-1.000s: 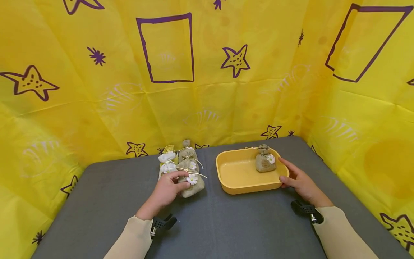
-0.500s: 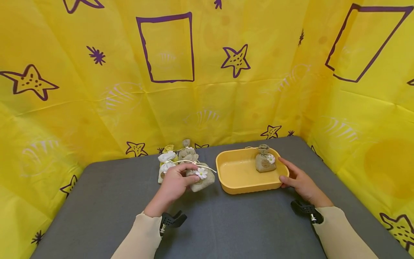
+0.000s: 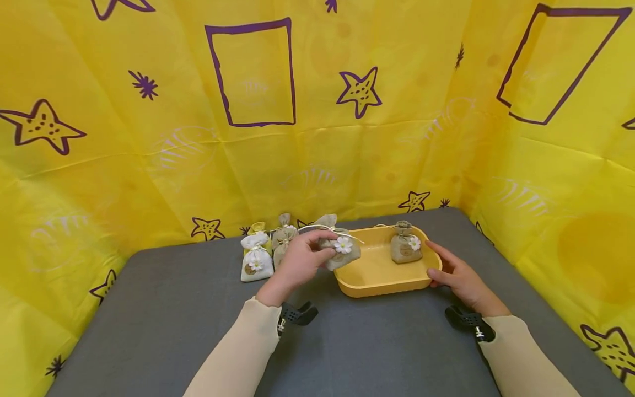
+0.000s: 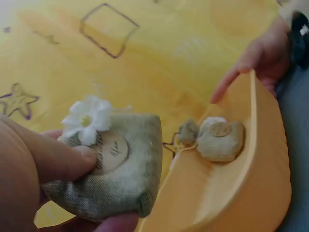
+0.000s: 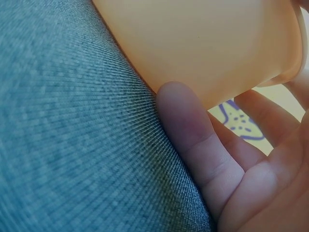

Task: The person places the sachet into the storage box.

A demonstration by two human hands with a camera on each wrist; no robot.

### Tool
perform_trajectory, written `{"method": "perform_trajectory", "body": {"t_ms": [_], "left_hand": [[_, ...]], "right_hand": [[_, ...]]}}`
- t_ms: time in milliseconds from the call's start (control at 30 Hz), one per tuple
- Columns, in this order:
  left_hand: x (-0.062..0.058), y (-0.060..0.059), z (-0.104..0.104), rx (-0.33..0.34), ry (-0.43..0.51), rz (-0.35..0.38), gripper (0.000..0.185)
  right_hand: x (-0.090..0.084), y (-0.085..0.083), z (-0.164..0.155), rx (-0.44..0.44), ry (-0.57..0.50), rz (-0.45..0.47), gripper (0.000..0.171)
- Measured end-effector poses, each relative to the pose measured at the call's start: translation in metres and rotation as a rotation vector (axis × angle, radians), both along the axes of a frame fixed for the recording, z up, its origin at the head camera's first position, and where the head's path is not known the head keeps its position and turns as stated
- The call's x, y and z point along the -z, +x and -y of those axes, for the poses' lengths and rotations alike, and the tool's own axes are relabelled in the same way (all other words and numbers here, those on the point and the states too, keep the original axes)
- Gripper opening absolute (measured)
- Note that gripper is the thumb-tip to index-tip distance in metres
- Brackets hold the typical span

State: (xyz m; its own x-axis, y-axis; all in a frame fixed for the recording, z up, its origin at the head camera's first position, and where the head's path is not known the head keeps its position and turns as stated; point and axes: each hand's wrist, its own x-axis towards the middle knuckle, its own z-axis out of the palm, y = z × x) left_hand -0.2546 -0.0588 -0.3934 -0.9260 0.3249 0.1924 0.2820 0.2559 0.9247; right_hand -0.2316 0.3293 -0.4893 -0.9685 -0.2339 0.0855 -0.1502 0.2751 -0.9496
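Left hand [image 3: 297,263] pinching a grey sachet with a white flower [image 3: 339,251] above the near-left rim of the yellow tray [image 3: 382,284], fingers curled round it; right hand [image 3: 458,278] relaxed, steadying the tray's right wall; second sachet [image 3: 405,247] inside; three others [image 3: 265,251] grouped on grey table [image 3: 149,320].

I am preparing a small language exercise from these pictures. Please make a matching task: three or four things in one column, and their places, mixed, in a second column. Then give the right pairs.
Things:
1. beige sachet with daisy
2. second beige sachet
3. white sachet
4. right hand

Places:
A. standing inside the yellow tray
B. on the grey table, left of the tray
C. held in the left hand, at the tray's left rim
D. against the tray's right end

Pairs: 1-C, 2-A, 3-B, 4-D
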Motion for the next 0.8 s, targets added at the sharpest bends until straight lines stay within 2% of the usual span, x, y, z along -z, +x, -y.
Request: {"method": "perform_trajectory", "body": {"t_ms": [100,267,500,700,800], "left_hand": [[0.001,-0.010,-0.019,0.047,-0.095,-0.023,0.024],[0.007,-0.023,-0.048,0.108,-0.171,0.025,0.024],[0.018,-0.041,-0.078,0.087,-0.271,0.016,0.023],[0.023,-0.045,-0.090,0.094,-0.434,-0.003,0.032],[0.025,-0.044,-0.093,0.073,-0.460,0.017,0.034]], "right_hand": [[0.000,0.000,-0.001,-0.001,0.000,-0.004,0.068],[0.002,0.000,-0.002,-0.001,0.008,-0.011,0.068],[0.002,0.000,-0.001,-0.001,0.016,-0.017,0.068],[0.003,-0.002,-0.001,-0.006,0.008,-0.018,0.068],[0.002,-0.003,-0.001,-0.006,0.008,-0.013,0.068]]}}
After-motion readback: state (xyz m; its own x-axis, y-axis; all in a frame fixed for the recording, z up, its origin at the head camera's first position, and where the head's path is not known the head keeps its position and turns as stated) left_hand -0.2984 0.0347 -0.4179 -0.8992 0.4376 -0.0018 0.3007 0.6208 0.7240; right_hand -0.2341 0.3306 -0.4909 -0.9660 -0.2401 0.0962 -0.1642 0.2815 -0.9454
